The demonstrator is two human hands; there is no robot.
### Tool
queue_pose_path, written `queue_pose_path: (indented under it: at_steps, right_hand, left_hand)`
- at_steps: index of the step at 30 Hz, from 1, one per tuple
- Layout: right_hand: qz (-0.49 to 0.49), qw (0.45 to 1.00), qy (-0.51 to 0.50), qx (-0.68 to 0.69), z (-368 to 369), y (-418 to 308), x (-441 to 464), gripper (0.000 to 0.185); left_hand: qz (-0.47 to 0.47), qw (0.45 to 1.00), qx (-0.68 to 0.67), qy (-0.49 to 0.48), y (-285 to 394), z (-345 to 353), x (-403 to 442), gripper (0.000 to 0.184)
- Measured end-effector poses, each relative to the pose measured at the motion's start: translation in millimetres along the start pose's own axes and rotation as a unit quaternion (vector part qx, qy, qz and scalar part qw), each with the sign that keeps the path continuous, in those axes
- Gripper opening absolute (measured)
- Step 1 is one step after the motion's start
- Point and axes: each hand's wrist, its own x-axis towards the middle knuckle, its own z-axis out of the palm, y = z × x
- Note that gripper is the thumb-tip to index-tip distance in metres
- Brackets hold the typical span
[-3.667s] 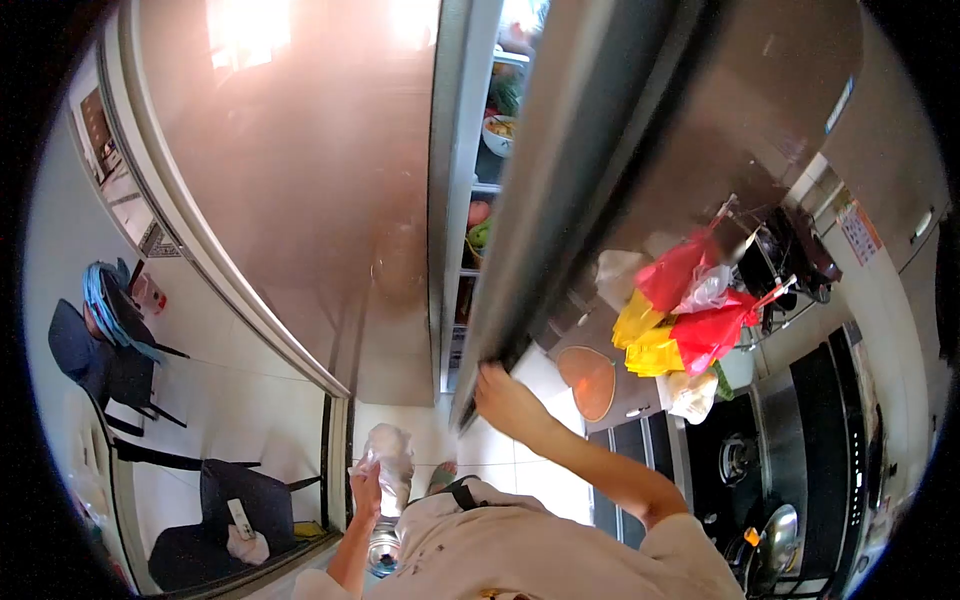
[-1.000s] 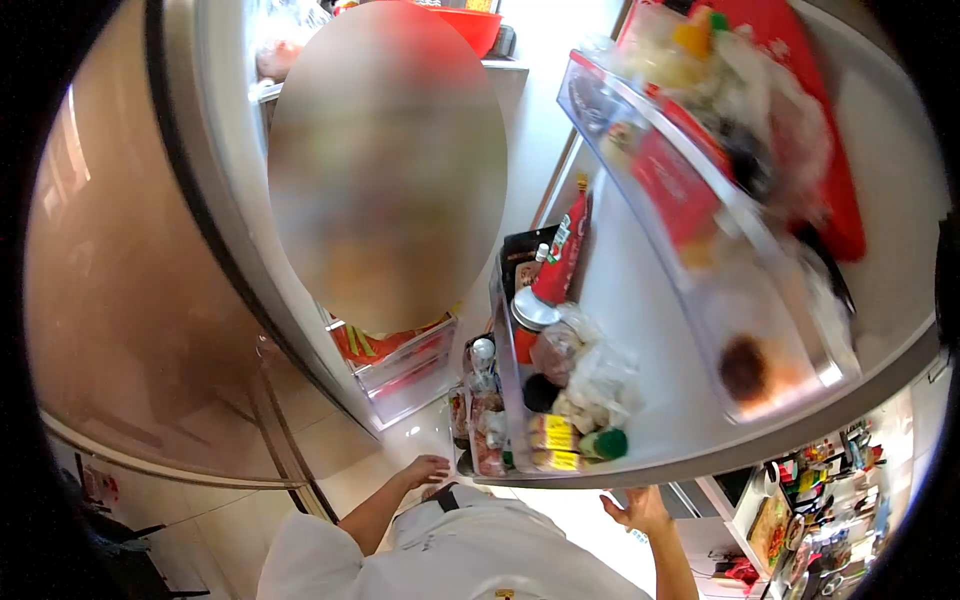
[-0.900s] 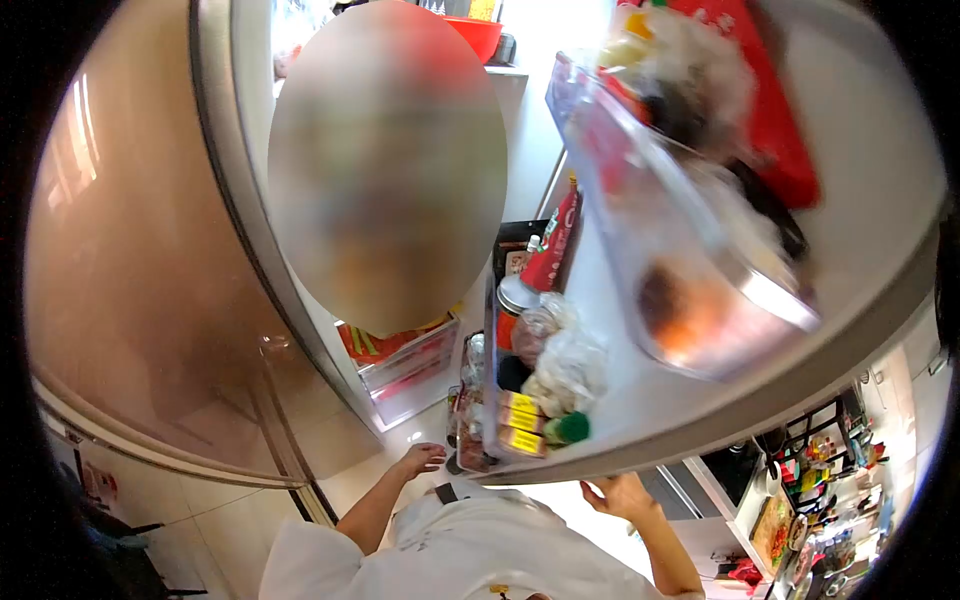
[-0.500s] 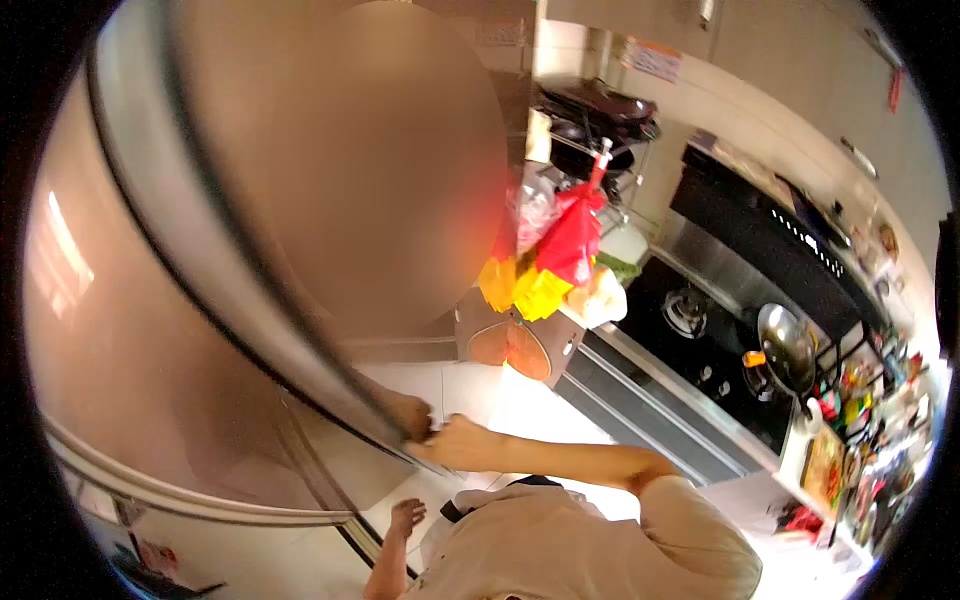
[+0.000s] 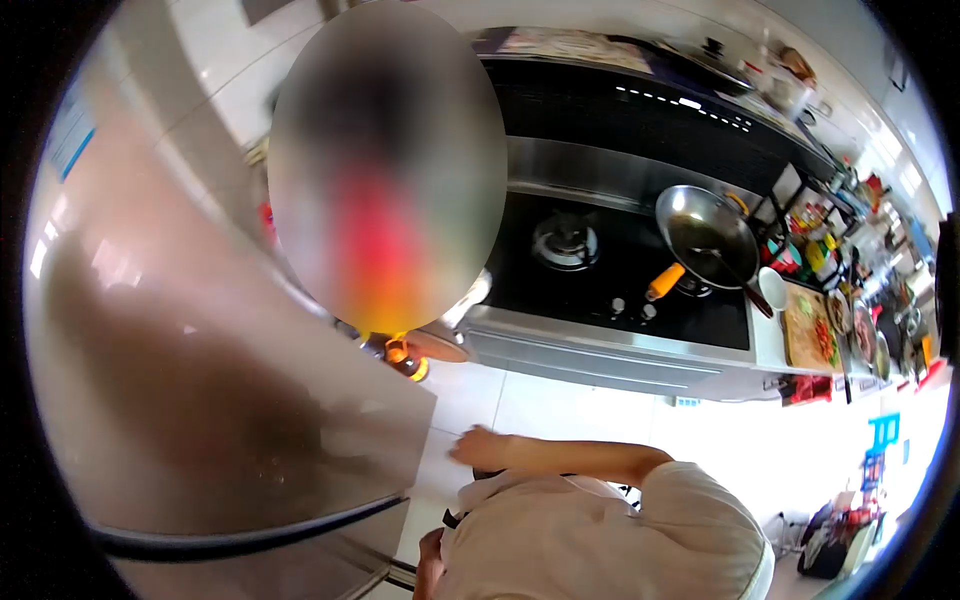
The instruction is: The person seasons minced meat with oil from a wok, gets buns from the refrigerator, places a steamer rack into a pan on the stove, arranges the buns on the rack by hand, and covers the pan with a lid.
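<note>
My right hand [image 5: 480, 449] is held in front of my light shirt, over the pale floor tiles. Its fingers look loosely bent and apart, and nothing shows in them. Beside it, separated by a gap, is the glossy brownish fridge door [image 5: 230, 380]. Low at the left of my body, part of my left hand [image 5: 430, 556] shows; its fingers are hidden. Beyond my right hand, a dark bottle with an orange top [image 5: 408, 362] stands low near the cabinet end.
A steel wok [image 5: 700, 235] sits on the black gas hob [image 5: 610, 280], an orange handle near it. Right of the hob are a white bowl [image 5: 772, 288], a cutting board [image 5: 803, 335] with chopped food and several dishes. The range hood [image 5: 600, 105] hangs above.
My right hand has let go of the fridge door's edge, and the door looks swung closed. My left hand has dropped lower. The view has turned right towards the hob.
</note>
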Motion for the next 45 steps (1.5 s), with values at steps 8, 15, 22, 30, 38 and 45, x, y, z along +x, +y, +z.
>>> queue_pose_path:
  at_steps: [8, 15, 22, 30, 38, 45]
  right_hand:
    - [0.393, 0.901, -0.012, 0.184, 77.6, 80.3, -216.4, 0.026]
    - [0.392, 0.804, 0.264, 0.361, 2.3, 72.5, -240.4, 0.043]
    - [0.474, 0.665, 0.565, -0.120, -206.0, 218.7, -304.1, 0.033]
    - [0.585, 0.575, 0.509, -0.262, -283.7, 340.2, -332.4, 0.016]
    - [0.644, 0.562, 0.415, -0.312, -289.8, 329.4, -336.3, 0.021]
    - [0.549, 0.646, 0.497, -0.183, -259.1, 301.1, -318.4, 0.035]
  left_hand:
    - [-0.022, 0.953, -0.295, -0.057, 237.3, -50.3, 245.2, 0.017]
    - [0.127, 0.949, -0.286, -0.044, 454.8, -100.7, 414.3, 0.019]
    - [0.081, 0.922, -0.352, -0.136, 519.2, -102.6, 493.1, 0.023]
    - [0.060, 0.943, -0.283, -0.165, 492.6, -113.6, 506.7, 0.020]
    - [0.041, 0.961, -0.226, -0.154, 487.1, -103.2, 507.9, 0.020]
    - [0.030, 0.893, -0.449, -0.016, 522.4, -111.1, 516.5, 0.024]
